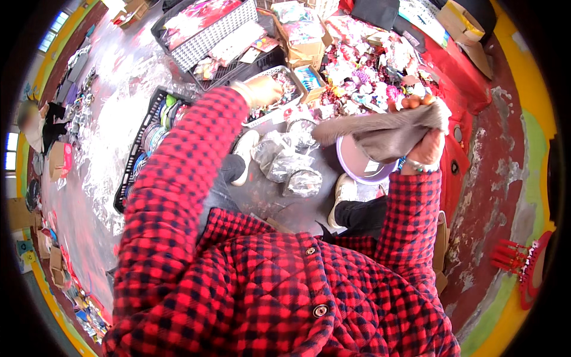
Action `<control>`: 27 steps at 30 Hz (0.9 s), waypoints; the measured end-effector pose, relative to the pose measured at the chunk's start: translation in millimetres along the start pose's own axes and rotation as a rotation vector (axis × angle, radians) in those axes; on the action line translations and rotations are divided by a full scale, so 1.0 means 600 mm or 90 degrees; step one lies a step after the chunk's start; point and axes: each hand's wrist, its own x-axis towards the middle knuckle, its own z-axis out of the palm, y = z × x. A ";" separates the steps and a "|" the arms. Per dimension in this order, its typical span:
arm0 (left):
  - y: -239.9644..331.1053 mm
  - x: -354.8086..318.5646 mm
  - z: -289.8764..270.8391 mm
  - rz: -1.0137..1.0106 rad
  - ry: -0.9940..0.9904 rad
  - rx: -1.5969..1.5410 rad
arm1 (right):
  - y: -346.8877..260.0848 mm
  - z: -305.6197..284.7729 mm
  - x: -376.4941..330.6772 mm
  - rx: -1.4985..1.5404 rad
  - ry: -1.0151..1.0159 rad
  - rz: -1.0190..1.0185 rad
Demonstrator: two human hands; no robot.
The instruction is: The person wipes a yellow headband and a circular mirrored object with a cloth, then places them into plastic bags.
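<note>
Right hand: I have the right hand (428,147) closed around the grey-brown furry cloth (395,134), thumb side and fingertips showing, the palm hidden behind its folds.
Furry cloth: held up over the purple-rimmed tub (357,156), its narrow end pointing left; folds keep me from reading its full shape.
Left hand: the left hand (263,92) is over the white basket (273,115), smeared by blur; I cannot tell whether its fingers grip anything.
White basket: filled with small pieces, too tiny for me to name, and partly covered by that hand.
Purple-rimmed tub: on the floor, its upper part blocked by the cloth.
Clear plastic bags: the bags (284,159) lie between the shoes; glare masks their contents.
Black crate: the crate (137,152) runs under the left sleeve (184,160), which hides its right side.
Colourful heap: beyond the cloth, the heap (372,74) blends piece into piece.
</note>
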 end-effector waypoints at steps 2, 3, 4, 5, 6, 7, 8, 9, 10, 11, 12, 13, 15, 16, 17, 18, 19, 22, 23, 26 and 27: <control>-0.019 0.046 0.104 -0.055 -0.021 0.008 | -0.007 0.036 -0.002 -0.040 -0.033 0.108; -0.043 0.070 0.169 -0.078 -0.016 0.038 | -0.004 0.054 -0.004 -0.072 -0.060 0.140; -0.048 0.099 0.232 -0.065 -0.038 0.044 | -0.007 0.077 -0.010 -0.124 -0.071 0.166; -0.020 0.088 0.256 -0.214 0.047 -0.048 | 0.004 0.075 -0.012 -0.170 -0.077 0.204; -0.046 0.093 0.310 -0.214 -0.012 -0.084 | 0.016 0.075 -0.014 -0.241 -0.112 0.312; -0.090 0.095 0.384 -0.221 -0.070 -0.120 | 0.036 0.070 -0.019 -0.308 -0.152 0.423; -0.065 0.093 0.373 -0.227 -0.083 -0.118 | 0.057 0.061 -0.042 -0.339 -0.162 0.498; -0.034 0.101 0.361 -0.306 -0.069 -0.142 | 0.065 0.061 -0.050 -0.424 -0.259 0.518; -0.047 0.100 0.379 -0.309 -0.077 -0.133 | 0.071 0.066 -0.059 -0.501 -0.365 0.528; -0.065 0.094 0.397 -0.320 -0.081 -0.130 | 0.066 0.078 -0.052 -0.629 -0.567 0.472; -0.080 0.089 0.417 -0.348 -0.069 -0.151 | 0.060 0.092 -0.043 -0.654 -0.607 0.466; -0.088 0.088 0.420 -0.370 -0.054 -0.168 | 0.056 0.101 -0.036 -0.682 -0.642 0.455; -0.092 0.093 0.433 -0.420 -0.049 -0.197 | 0.060 0.091 -0.032 -0.611 -0.628 0.430; -0.085 0.098 0.430 -0.445 -0.057 -0.209 | 0.062 0.086 -0.035 -0.569 -0.613 0.395; -0.080 0.103 0.429 -0.471 -0.065 -0.221 | 0.064 0.081 -0.035 -0.527 -0.597 0.360; -0.089 0.111 0.447 -0.500 -0.100 -0.237 | 0.063 0.074 -0.032 -0.506 -0.632 0.408; -0.097 0.118 0.465 -0.512 -0.107 -0.232 | 0.059 0.076 -0.026 -0.504 -0.636 0.459; -0.106 0.142 0.489 -0.615 -0.102 -0.333 | 0.049 0.081 -0.010 -0.516 -0.639 0.549; -0.110 0.146 0.497 -0.615 -0.118 -0.350 | 0.048 0.080 -0.009 -0.522 -0.633 0.566; -0.079 0.150 0.458 -0.648 -0.159 -0.424 | 0.048 0.077 -0.009 -0.533 -0.603 0.588; -0.062 0.149 0.432 -0.670 -0.168 -0.452 | 0.049 0.073 -0.013 -0.531 -0.593 0.577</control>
